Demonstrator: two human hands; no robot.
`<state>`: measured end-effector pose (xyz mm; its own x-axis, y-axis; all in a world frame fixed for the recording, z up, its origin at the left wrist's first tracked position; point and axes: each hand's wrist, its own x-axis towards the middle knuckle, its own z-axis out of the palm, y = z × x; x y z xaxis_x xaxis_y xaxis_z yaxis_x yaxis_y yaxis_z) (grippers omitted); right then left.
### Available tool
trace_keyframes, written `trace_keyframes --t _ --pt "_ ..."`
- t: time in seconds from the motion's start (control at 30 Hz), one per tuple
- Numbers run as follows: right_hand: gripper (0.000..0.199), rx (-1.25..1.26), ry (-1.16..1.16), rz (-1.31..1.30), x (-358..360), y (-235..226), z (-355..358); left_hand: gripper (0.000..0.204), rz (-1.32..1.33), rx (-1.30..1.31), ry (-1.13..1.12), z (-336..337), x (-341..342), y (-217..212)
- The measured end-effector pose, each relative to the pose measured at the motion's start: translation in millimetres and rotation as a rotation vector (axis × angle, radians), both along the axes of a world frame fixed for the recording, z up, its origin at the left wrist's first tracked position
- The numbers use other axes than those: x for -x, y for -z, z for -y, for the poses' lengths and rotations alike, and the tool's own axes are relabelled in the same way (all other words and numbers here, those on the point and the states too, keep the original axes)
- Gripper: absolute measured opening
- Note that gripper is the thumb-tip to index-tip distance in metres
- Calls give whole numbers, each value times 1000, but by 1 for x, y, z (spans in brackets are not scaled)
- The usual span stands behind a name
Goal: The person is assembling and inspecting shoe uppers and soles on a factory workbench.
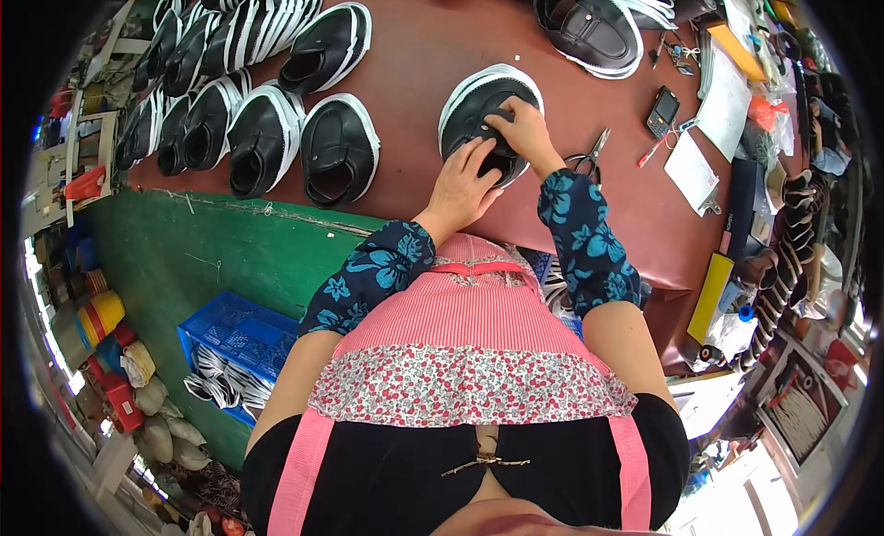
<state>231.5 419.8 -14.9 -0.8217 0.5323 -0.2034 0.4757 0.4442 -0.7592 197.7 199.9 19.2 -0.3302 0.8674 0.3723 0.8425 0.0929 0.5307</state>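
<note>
A black slip-on shoe (471, 106) with a white sole edge lies on the reddish-brown tabletop (419, 52), its toe pointing away from me. My left hand (459, 188) grips the near left side of the shoe by its opening, with bent fingers over the edge. Closed on the strap area across the upper is my right hand (527, 135), its thumb and fingers bent inward. Both hands hide the shoe's opening and part of its heel. A pair of scissors (590, 157) with dark handles rests just right of my right hand.
Several similar shoes (339, 147) stand in rows at the left. More shoes (589, 29) sit at the far right. A dark handheld device (661, 111), a red pen (655, 149) and papers (691, 174) lie rightward. Below the table's left edge stands a blue crate (241, 326).
</note>
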Motion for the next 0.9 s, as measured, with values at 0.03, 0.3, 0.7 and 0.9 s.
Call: trace_keyframes --t 0.03,0.3,0.7,0.9 --pt "35 -116 76 -9 6 6 -1 23 -4 1 -2 1 0 2" --pt "39 41 3 -47 28 -11 -16 21 -19 -13 -27 14 4 18" --pt "36 -143 -35 -324 9 -25 -9 24 145 -147 -48 30 9 -9" --pt "27 93 617 -228 -87 -21 -20 25 -115 90 -322 146 22 -49"
